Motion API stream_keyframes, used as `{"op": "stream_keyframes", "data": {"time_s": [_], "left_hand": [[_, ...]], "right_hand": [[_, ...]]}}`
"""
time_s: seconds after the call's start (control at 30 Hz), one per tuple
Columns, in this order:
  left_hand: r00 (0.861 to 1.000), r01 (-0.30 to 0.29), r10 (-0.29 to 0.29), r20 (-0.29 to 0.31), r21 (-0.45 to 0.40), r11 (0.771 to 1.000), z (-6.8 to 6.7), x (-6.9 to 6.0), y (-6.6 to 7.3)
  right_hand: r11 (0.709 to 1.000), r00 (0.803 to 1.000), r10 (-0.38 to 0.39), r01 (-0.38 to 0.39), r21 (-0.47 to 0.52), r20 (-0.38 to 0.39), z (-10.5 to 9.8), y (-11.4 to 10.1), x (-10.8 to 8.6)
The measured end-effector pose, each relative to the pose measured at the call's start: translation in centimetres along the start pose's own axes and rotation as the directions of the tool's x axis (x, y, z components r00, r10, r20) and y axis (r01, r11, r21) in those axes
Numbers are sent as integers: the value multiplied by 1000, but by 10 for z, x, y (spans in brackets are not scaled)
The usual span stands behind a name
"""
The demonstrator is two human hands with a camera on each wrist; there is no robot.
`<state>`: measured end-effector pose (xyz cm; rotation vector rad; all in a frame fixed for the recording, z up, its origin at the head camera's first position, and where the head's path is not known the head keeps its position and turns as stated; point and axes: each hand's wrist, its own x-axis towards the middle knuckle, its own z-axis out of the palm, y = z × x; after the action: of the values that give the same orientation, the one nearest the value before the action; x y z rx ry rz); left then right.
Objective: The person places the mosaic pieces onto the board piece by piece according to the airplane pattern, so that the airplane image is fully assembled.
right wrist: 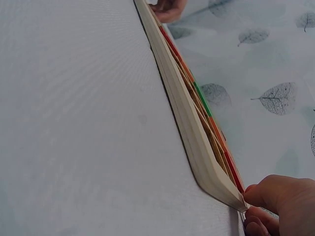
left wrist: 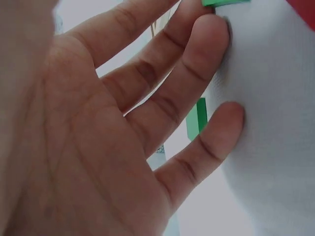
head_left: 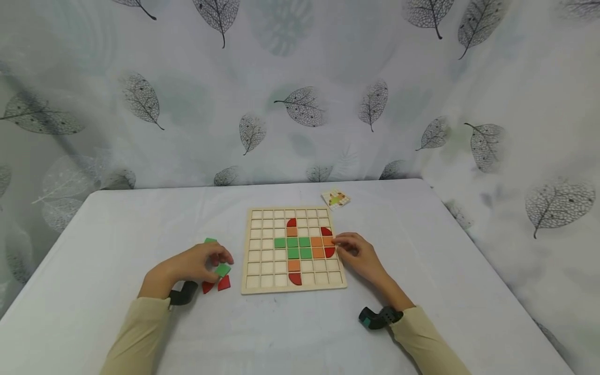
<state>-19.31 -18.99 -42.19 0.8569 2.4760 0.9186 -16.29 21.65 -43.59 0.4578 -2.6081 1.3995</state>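
A light wooden grid board (head_left: 267,255) lies on the table, with green tiles (head_left: 292,242), orange tiles (head_left: 292,230) and red rounded tiles (head_left: 295,278) set in some of its squares. Left of it, my left hand (head_left: 189,268) pinches a loose green square tile (head_left: 223,270) between thumb and fingers; in the left wrist view the fingertips (left wrist: 209,37) are down near the tabletop. Another green tile (head_left: 210,240) lies behind this hand, and red pieces (head_left: 224,283) lie in front. My right hand (head_left: 363,258) grips the board's right edge with thumb and fingers.
Behind the board's far right corner lies a small card (head_left: 335,198) with a coloured grid pattern. A white cloth covers the table (head_left: 290,333). A leaf-printed curtain (head_left: 300,146) hangs along the back and right side.
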Motion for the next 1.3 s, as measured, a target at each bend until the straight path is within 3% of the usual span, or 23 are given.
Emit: {"op": "stream_keyframes", "data": {"time_s": [0.27,0.53,0.9,1.13,1.3], "left_hand": [[997,56,-54,-54,34,998,2,3,9],[994,71,-68,-86,39,997,4,5,5],[992,10,-3,-128,52,999,8,10,0],[982,-49,60,-181,68,996,10,13,1],[979,-79,90,-180,68,995,11,13,1]], "right_hand": [[1000,1000,-23,23,6,-3,0,2,0],[1000,1000,-15,15,4,1,-1,1,0],[1000,1000,-24,24,-1,0,-1,1,0],[1000,999,-31,31,0,-10,-1,0,1],[1000,1000,-16,16,-6,2,-1,-1,0]]}}
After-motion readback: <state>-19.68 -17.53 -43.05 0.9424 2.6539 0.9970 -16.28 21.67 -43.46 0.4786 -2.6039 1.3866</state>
